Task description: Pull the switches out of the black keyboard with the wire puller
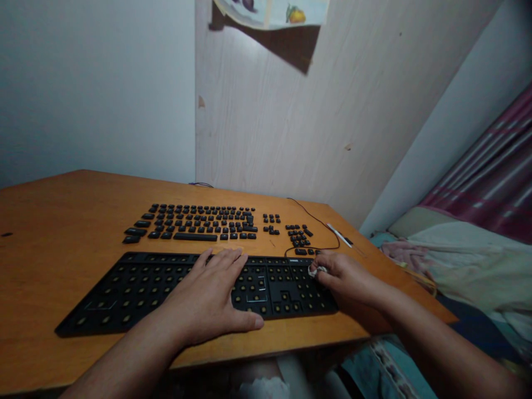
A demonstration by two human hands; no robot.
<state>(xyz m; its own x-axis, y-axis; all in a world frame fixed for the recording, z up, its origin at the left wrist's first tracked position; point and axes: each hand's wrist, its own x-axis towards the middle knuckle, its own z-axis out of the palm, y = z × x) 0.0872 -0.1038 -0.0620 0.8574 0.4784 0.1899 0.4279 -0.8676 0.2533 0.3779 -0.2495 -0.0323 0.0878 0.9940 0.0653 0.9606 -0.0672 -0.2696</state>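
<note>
Keyboard [270,299], one, black, stripped of its keycaps, yellowish key mounts bared; lying flat on the wooden desk [83,221], near its front edge. Left hand [214,293], palm down across the middle of the board, fingers and thumb apart, clasping nothing; its place suits a steadying weight, best pressed evenly and lightly, since hard fingertips could strain the mounts. Right hand [341,274], thumb and fingers drawn together on a small white wad [313,271], at the upper right of the board; whether paper or cloth, cannot tell. Handling, as judged: a short pinch with a little of the wad protruding should reach between the mounts; small strokes along the rows, lifted over each mount, would be less likely to snag or leave shreds. Pressure, modest, directed down rather than sideways, lest the board slide. Loose keycaps [195,236], many, laid out in keyboard order beyond the board; the forearms and wad are best carried clear of them. Cable [339,241], thin, dark, looping beside the right-hand group; a knuckle could catch it.
</note>
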